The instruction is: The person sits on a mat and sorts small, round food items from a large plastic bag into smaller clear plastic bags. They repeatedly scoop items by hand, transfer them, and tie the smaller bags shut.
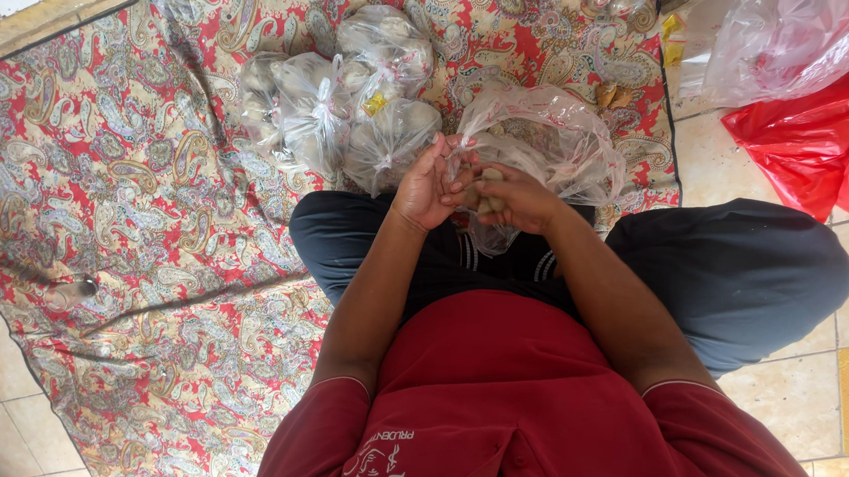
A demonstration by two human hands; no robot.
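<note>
head view, left hand (424, 187) and right hand (520, 199) both gripping clear plastic bag (541, 139) of pale lumps, tied filled bags (340, 104) beside

Open plastic bag (550, 139) in front of me, over my lap, between my left hand (424, 184) and right hand (520, 199). Tied bags (340, 104) on cloth (116, 181), left of it. Loose bags (806, 83) on floor, far right.

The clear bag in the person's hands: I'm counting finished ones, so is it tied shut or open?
Open. The clear bag billows loose, with no knot showing, while the left hand and right hand grip its neck.
</note>
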